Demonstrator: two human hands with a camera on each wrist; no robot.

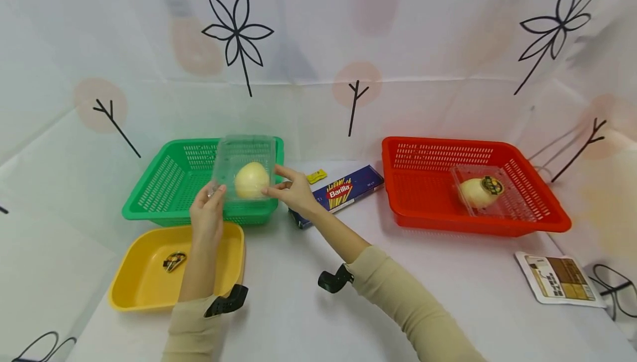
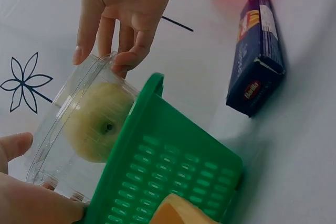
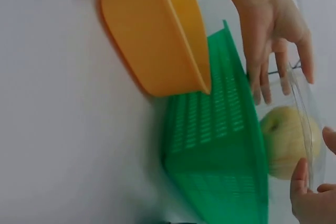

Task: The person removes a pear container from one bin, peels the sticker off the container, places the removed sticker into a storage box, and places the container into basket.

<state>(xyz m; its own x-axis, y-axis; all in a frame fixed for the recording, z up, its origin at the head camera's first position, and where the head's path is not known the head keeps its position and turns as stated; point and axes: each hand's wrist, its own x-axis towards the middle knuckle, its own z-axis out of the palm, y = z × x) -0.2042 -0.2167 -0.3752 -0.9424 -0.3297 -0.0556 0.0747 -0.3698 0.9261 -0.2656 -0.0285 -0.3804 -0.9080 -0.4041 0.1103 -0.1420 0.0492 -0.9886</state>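
Observation:
Both hands hold a clear plastic clamshell box [image 1: 247, 149] over the right part of a green basket [image 1: 158, 193]. Inside it sits a round pale yellow fruit [image 1: 252, 181], like an Asian pear; a small dark hollow shows on it in the left wrist view. My left hand [image 1: 208, 215] grips the box's left edge between thumb and fingers. At the opposite edge, my right hand [image 1: 297, 192] pinches the plastic. The box's lid side and rim [image 2: 52, 129] show close to the basket's rim [image 2: 152, 85] in the left wrist view.
A yellow tub [image 1: 134, 273] with a crumpled black-and-gold label [image 1: 174, 261] stands in front. Right of the basket lie a blue Barilla pasta box [image 1: 355, 185] and a small yellow packet [image 1: 316, 176]. A red basket [image 1: 448, 221] holds another boxed fruit [image 1: 475, 193]; a flat pouch [image 1: 559, 279] lies nearby.

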